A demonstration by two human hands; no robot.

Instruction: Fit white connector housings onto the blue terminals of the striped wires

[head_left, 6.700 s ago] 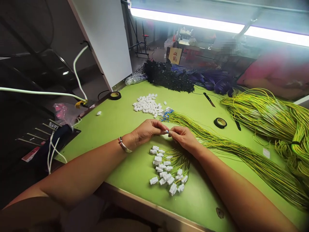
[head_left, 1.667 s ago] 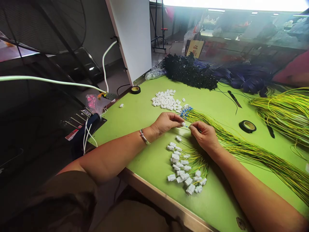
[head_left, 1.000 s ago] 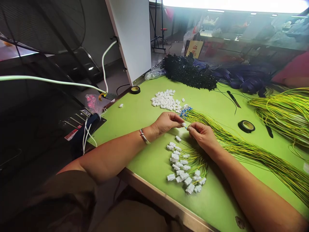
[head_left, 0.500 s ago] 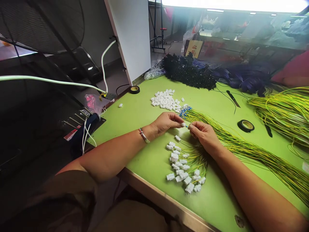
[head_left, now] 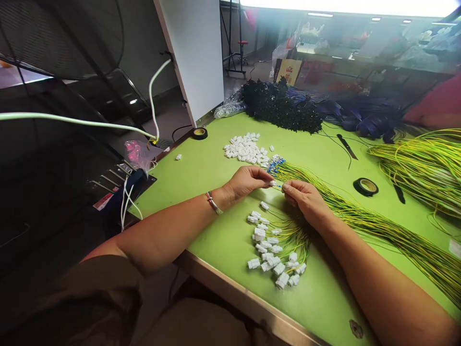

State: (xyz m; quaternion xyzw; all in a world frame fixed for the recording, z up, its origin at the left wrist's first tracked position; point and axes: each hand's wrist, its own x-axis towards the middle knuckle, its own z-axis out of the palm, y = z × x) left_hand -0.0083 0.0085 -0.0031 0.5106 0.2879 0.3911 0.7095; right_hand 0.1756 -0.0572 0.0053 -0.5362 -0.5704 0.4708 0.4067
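Note:
My left hand (head_left: 247, 181) pinches a small white connector (head_left: 272, 183) over the green table (head_left: 201, 192). My right hand (head_left: 304, 198) pinches a yellow-green wire by its blue tip, and the tip touches the connector. Just behind the hands lies a long bundle of yellow-green wires (head_left: 360, 221) with blue terminals (head_left: 274, 165). A heap of loose white connectors (head_left: 245, 148) lies further back. In front of my hands sits a pile of wires fitted with white connectors (head_left: 275, 252).
Two rolls of black tape (head_left: 365, 186) (head_left: 199, 133), a black knife (head_left: 347, 146), a heap of black parts (head_left: 284, 108) and purple wires (head_left: 363, 117) lie at the back. More yellow-green wire (head_left: 425, 168) fills the right. A white panel (head_left: 194, 53) and white cable (head_left: 72, 121) stand left.
Since 6.7 s ago the view has shifted and a different connector and wire are in my fingers. Over the last second my hands have stayed put, the fingertips closing slightly together.

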